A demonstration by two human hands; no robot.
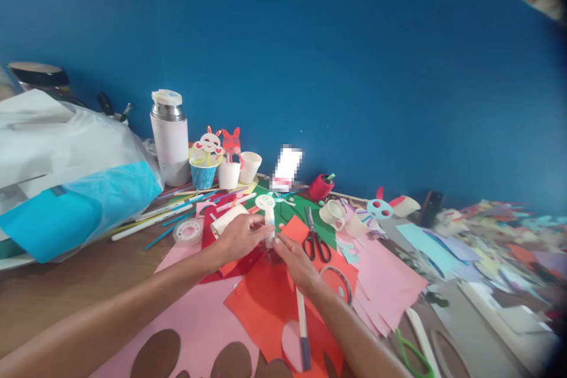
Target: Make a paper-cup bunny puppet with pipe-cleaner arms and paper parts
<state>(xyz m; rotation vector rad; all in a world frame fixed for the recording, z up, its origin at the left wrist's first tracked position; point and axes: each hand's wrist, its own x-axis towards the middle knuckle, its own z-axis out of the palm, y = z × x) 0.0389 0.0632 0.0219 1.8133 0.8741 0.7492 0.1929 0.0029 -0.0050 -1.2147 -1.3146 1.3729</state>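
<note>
My left hand [241, 239] is closed around a small white tube [270, 225] that looks like a glue stick, held upright. My right hand [297, 263] pinches the tube's lower end. A white paper rabbit face [264, 201] with green markings is right behind the tube's top; whether they touch, I cannot tell. Black-handled scissors [315, 242] lie open just right of my hands. Under my hands are orange paper [261, 301] and pink paper [199, 313] with round holes cut out. A white pen [303, 328] with a dark end lies by my right wrist.
Paper cups [229, 177] with animal faces stand at the back beside a white flask [170, 142]. A lit phone [287, 166] leans near the blue wall. A tape roll [188, 230] lies at left, a grey ring [339, 283] and green-handled scissors [414, 357] at right.
</note>
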